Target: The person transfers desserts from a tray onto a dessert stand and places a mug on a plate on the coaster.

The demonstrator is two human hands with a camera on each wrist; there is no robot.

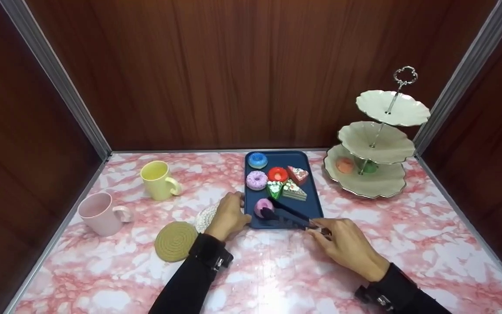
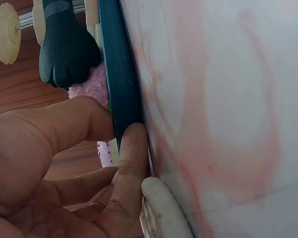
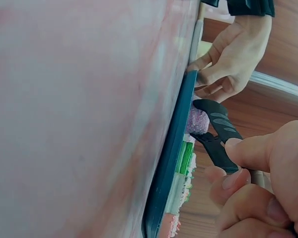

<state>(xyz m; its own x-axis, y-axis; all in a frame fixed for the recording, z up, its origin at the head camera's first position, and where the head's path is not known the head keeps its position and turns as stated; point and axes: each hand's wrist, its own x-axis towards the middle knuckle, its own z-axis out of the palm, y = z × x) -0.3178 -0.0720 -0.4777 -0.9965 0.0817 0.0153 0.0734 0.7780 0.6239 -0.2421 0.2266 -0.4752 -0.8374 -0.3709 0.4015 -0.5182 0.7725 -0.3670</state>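
Note:
A dark blue tray [image 1: 283,157] carries toy donuts and cake slices. My left hand [image 1: 228,216] pinches the tray's left front corner between thumb and finger, plain to see in the left wrist view. In my right hand [image 1: 349,246] I hold black-tipped tongs [image 1: 292,210] from the right side. Their tips lie on either side of a small purple donut [image 1: 263,205] at the tray's front left. Behind it are a lilac donut [image 1: 256,180], a blue donut [image 1: 258,160], a red donut [image 1: 277,174], and a few cake slices [image 1: 295,192].
A three-tiered stand [image 1: 381,187] rises at the back right, with an orange piece [image 1: 344,165] and a green piece [image 1: 369,167] on its lowest plate. Leftward stand a yellow mug [image 1: 155,181] and a pink mug [image 1: 100,216]. A tan coaster [image 1: 176,241] and a white coaster [image 1: 205,216] lie near my left wrist.

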